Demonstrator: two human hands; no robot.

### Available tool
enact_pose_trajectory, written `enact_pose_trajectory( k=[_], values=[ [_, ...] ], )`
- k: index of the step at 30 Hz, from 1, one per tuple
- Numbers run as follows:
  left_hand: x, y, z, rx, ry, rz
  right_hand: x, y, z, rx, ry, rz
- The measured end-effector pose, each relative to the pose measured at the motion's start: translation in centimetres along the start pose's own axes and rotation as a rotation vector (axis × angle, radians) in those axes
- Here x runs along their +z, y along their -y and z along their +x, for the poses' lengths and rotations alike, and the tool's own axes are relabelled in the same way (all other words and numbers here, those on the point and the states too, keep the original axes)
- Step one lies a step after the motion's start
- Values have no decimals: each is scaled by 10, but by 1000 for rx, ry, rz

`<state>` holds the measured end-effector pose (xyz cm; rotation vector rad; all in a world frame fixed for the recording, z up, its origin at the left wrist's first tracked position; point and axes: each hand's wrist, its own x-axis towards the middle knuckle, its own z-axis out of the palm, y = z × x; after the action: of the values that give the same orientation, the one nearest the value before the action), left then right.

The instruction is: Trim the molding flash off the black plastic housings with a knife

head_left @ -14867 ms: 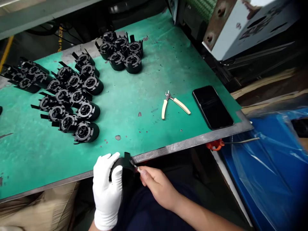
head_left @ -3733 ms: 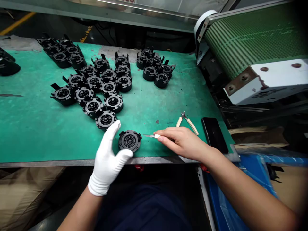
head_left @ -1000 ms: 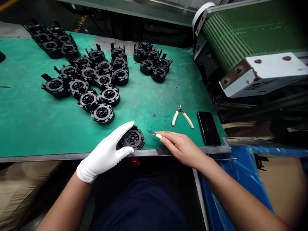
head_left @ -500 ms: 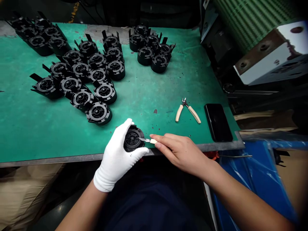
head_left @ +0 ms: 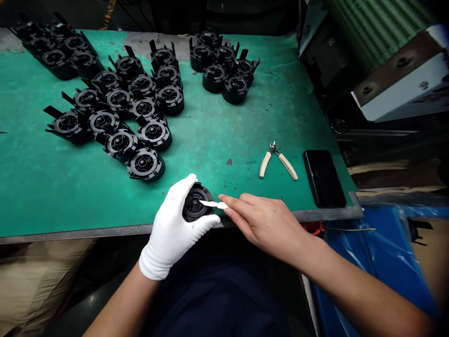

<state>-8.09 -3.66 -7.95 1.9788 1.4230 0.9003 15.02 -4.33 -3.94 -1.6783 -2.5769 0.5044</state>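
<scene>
Left hand [head_left: 174, 223]: your gloved hand reaches up from lower centre, its grip closed around the round black part [head_left: 196, 202] at the tabletop's [head_left: 35, 196] near edge.
Right hand [head_left: 265, 221]: your forearm enters from lower right, fingers pinching a small knife [head_left: 213, 204], blade tip on the part's face.

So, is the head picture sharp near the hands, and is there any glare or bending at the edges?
In the head view, the white-gloved left hand, the round black plastic part it grips and the small pale-handled blade in the bare right hand look sharp. The glove is bright but keeps its shape. The green table mat shows soft shadows and no strong glare. Its edges bow from lens distortion.
</scene>
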Motion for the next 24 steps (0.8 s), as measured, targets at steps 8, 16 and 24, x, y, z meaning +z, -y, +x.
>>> enact_pose_trajectory(
  k=[8, 16, 24],
  values=[
    [0, -1, 0, 8, -6, 5, -4, 7, -1, 45, 47, -25],
    [3, 1, 0, 13, -17, 3, -2, 19, -7, 91, 55, -93],
    [5, 3, -2, 44, -44, 7, 3, 22, -8, 131, 30, -61]
  ],
)
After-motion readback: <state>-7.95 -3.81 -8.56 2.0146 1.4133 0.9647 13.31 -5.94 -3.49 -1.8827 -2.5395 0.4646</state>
